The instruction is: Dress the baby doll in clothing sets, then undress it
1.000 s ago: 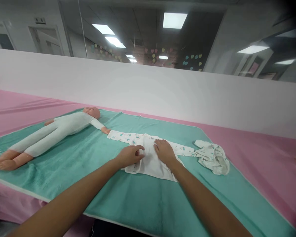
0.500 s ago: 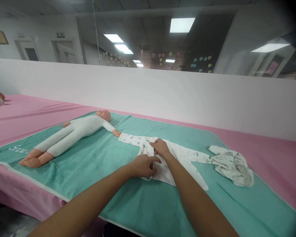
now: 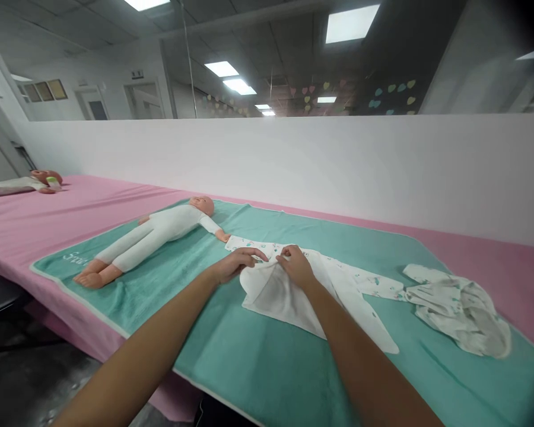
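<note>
A white baby shirt [image 3: 289,290] with small green prints lies spread on a teal towel [image 3: 249,356]. My left hand [image 3: 235,264] lies at the shirt's left side near the collar, fingers stretched over the cloth edge. My right hand [image 3: 296,265] pinches the front panel near the collar, and that flap is lifted and folded open. A baby doll [image 3: 155,231] in a white suit lies on its back to the left, its outstretched hand close to the shirt's left sleeve.
A crumpled white printed garment [image 3: 460,308] lies on the towel at the right. The towel covers a pink-sheeted table [image 3: 48,219] with a white partition [image 3: 293,160] behind. A second doll [image 3: 31,181] lies far left. The floor shows below the table's left edge.
Both hands moved up from the shirt's middle to its collar area. The front flap, flat before, is now lifted open. The camera has swung left, bringing the second doll into view.
</note>
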Motion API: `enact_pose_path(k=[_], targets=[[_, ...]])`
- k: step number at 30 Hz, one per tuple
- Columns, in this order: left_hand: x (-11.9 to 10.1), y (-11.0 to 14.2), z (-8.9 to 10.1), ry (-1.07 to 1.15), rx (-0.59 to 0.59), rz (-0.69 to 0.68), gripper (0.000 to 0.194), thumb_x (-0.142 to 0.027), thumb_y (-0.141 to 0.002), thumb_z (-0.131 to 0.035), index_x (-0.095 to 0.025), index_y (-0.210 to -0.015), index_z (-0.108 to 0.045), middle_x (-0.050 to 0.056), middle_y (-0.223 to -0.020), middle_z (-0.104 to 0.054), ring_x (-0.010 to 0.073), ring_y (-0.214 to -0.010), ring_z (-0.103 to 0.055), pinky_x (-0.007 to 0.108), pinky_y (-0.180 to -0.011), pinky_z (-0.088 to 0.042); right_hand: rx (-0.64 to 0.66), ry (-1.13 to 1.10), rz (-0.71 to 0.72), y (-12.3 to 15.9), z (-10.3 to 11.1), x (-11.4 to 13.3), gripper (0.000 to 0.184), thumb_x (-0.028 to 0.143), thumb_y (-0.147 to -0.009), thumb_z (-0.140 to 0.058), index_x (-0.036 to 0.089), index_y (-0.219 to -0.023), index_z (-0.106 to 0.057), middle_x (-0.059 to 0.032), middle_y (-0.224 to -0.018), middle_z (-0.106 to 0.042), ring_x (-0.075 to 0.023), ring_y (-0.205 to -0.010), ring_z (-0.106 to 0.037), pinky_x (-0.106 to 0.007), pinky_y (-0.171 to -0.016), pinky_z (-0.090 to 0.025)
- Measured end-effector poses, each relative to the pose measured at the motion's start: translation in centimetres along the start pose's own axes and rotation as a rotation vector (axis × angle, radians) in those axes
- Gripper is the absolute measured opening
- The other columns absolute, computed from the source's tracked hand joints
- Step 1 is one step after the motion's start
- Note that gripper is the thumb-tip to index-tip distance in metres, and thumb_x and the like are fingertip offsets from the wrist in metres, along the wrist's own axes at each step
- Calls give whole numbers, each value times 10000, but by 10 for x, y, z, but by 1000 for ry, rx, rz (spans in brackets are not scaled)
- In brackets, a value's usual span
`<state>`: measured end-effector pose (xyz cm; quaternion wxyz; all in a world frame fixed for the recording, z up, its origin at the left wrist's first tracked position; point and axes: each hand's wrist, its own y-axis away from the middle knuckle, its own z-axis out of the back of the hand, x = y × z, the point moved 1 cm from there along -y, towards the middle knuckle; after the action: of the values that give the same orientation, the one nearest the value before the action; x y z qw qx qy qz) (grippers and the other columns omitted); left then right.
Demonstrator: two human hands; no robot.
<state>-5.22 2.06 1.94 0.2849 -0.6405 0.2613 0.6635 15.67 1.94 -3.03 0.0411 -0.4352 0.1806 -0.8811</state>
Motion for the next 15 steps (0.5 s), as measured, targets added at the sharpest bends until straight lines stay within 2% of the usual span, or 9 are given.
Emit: enact_pose_path(k=[2,3,7,9,12,14,15], targets=[[3,0,14,-105,-92,31,324,-181,-627,-505,-127,-915,-644,1,-587,-531,109,-508,-435,218,-482,-287,33,178,134,4,-3,5,244,400,-807,-488,215,-937,-579,-66,-1221,-504,-218,-1112,-464,-362,-925,-374],[6,1,20,-174,-178,31,304,-182,-632,-494,-131,-889,-647,-6,-568,-520,110,-500,-427,221,-485,-291,74,257,179,5,-4,6,283,409,-828,-463,214,-991,-587,-74,-1274,-477,-233,-1155,-437,-378,-948,-357],[16,4,39,-510,-700,-35,267,-169,-673,-431,-155,-849,-631,-26,-521,-477,124,-500,-433,237,-525,-333,217,366,215,9,-4,7,432,440,-888,-370,201,-1224,-498,-87,-1327,-473,-248,-1236,-391,-430,-1016,-297],[17,12,51,-699,-880,-75,265,-184,-716,-409,-170,-866,-627,-3,-615,-556,150,-588,-505,257,-594,-384,206,374,241,10,-3,8,442,437,-896,-363,199,-1247,-484,-84,-1376,-422,-245,-1262,-367,-434,-1033,-284],[1,36,85,-1037,-1008,-164,263,-219,-772,-403,-193,-914,-622,36,-883,-638,202,-848,-560,305,-771,-421,129,338,329,15,-4,17,384,397,-895,-384,192,-1178,-543,-83,-1393,-394,-237,-1255,-376,-417,-1031,-302],[-17,58,119,-1279,-1045,-175,274,-232,-787,-412,-198,-973,-610,59,-1027,-621,241,-1014,-517,348,-893,-392,117,226,363,22,-12,29,371,388,-887,-406,186,-1156,-560,-88,-1363,-430,-228,-1247,-386,-403,-1049,-294],[-27,69,139,-1370,-1056,-135,292,-245,-796,-413,-198,-1016,-599,72,-1083,-604,258,-1061,-495,372,-923,-379,137,141,356,26,-19,37,378,396,-881,-418,190,-1168,-554,-84,-1351,-444,-222,-1251,-384,-397,-1062,-286]])
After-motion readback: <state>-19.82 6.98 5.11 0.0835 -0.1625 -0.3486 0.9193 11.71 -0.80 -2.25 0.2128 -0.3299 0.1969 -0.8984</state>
